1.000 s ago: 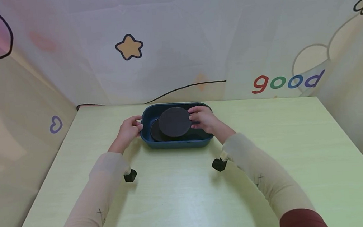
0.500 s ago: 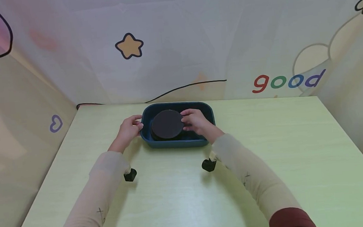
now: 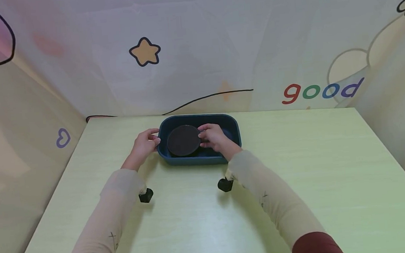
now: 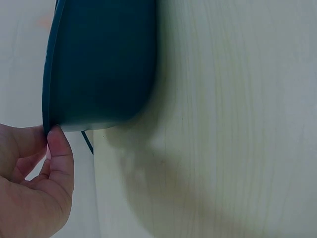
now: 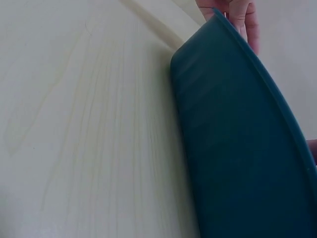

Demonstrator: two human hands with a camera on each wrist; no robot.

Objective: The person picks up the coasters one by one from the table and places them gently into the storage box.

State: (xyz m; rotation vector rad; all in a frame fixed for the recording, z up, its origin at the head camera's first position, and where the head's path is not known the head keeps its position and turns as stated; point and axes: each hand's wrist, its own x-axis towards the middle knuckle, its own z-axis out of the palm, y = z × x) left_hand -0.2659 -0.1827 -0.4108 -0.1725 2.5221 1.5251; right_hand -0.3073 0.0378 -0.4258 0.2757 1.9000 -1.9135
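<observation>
A dark blue, rounded rectangular tub (image 3: 198, 160) stands at the back of the table. My left hand (image 3: 144, 145) pinches its left rim between thumb and fingers, as the left wrist view shows close up on the tub's wall (image 4: 104, 59). My right hand (image 3: 216, 138) reaches inside the tub and holds the right edge of a flat, round black disc (image 3: 183, 140). This disc lies over the tub's left half and covers the second dark disc beneath it. In the right wrist view the tub's side (image 5: 237, 114) hides the disc and most of the right hand.
The pale wooden table (image 3: 196, 223) reaches towards me and to both sides. Close behind the tub stands a printed cloth backdrop (image 3: 197, 62). Small black blocks (image 3: 146, 195) sit under both wrists, at the sleeve ends.
My right hand has moved left and slightly down with the black disc, bringing it over the other disc, which showed beside it earlier. The left hand and the tub have stayed in place.
</observation>
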